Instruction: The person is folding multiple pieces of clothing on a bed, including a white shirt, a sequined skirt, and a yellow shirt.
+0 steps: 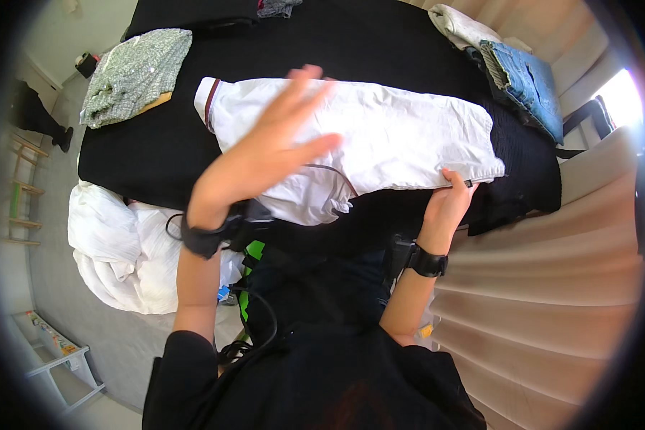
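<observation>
A white garment with dark brown trim lies lengthwise, folded over, on the black-covered table. Its trimmed end points left, and its straight hem is at the right. My left hand is over the left part of the garment, fingers spread and slightly blurred; whether it touches the cloth I cannot tell. At the near right corner, my right hand pinches the hem edge, thumb on top and the other fingers mostly hidden beneath. A bunched part of the garment hangs toward me near the table's front edge.
Folded grey-green knitwear sits at the table's far left. Folded blue jeans and a white folded cloth lie at the far right. White bags stand on the floor at left; a beige curtain hangs at right.
</observation>
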